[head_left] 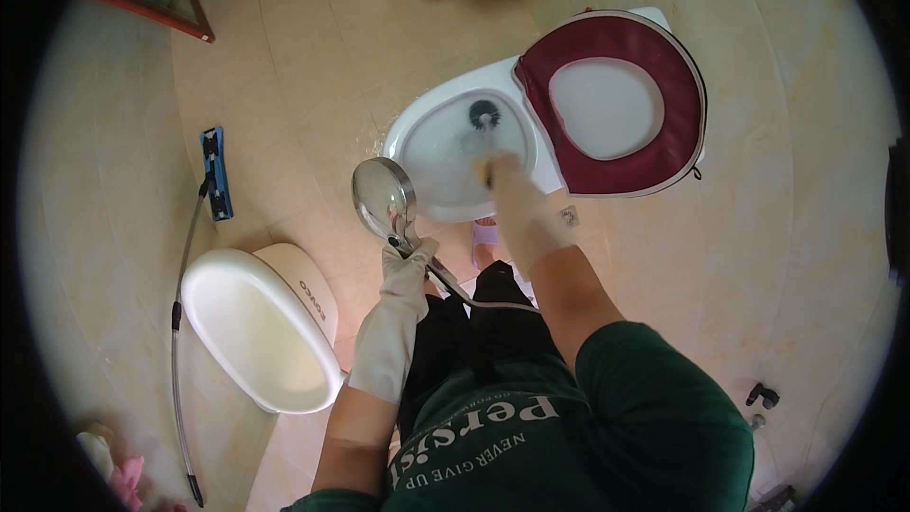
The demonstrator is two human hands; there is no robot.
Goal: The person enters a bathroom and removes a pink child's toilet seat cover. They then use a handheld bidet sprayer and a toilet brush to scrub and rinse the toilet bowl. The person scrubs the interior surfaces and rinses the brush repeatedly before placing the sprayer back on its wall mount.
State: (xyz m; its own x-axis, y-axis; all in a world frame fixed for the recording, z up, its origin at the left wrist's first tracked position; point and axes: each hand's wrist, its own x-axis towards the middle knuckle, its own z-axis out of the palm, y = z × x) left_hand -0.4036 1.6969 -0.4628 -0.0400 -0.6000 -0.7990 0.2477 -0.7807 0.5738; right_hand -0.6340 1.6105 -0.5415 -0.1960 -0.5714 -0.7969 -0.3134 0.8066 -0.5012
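My left hand (409,256), in a long white rubber glove, grips the handle of a chrome handheld shower head (384,195). The head hangs beside the near left rim of a white toilet bowl (419,114), and water splashes about the bowl's left edge. A pale hose runs from the handle across my lap. My right hand (503,174), gloved alike and blurred, closes around the handle of a toilet brush (485,116). Its dark round bristle head is inside the bowl, near the back. A dark red padded cover (593,174) lines the raised seat behind the bowl.
At left stands a white baby bathtub (263,341). A flat mop (217,174) with a blue head and long metal pole leans by the left wall. A red-framed glass door (149,0) is at upper left. A floor drain (569,216) lies right of my feet.
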